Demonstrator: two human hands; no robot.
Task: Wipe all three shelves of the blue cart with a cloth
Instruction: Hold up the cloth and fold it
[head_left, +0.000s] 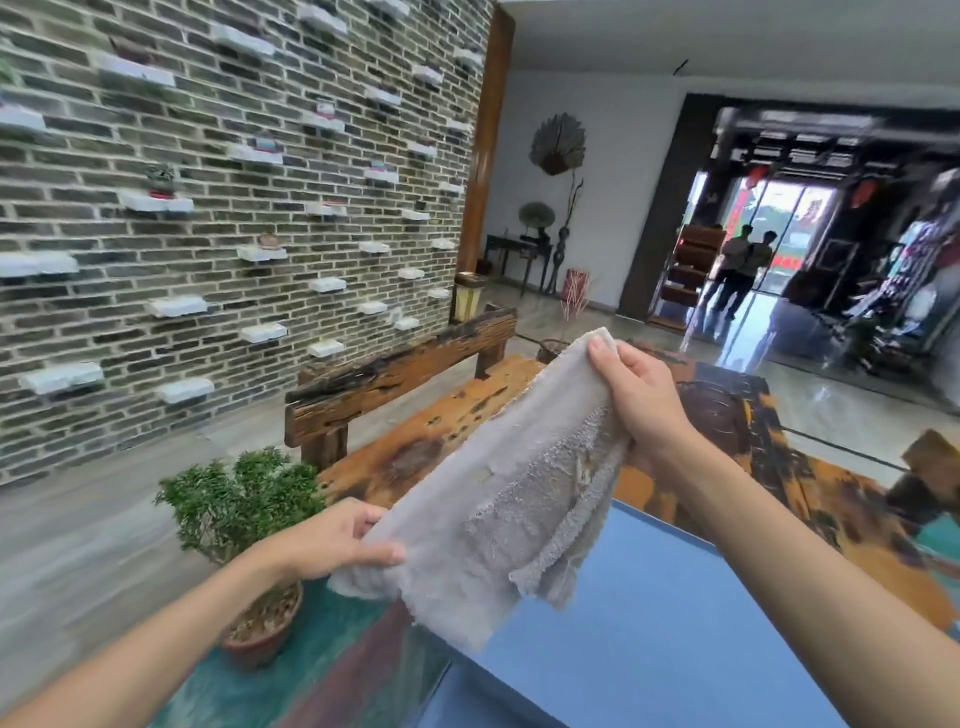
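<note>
A grey, worn terry cloth (493, 499) hangs stretched in the air between my two hands. My left hand (332, 540) pinches its lower left corner. My right hand (639, 395) grips its upper right edge, higher and farther away. Below the cloth lies the flat blue top of the cart (649, 634), in the lower middle of the view. The cloth does not touch the blue surface. The cart's lower shelves are hidden from this angle.
A potted green shrub (244, 525) stands left of the cart on a long orange-and-teal wooden table (441, 421). A dark wooden bench (395, 374) sits by the brick wall (208, 208). Two people (743, 270) stand at the far doorway.
</note>
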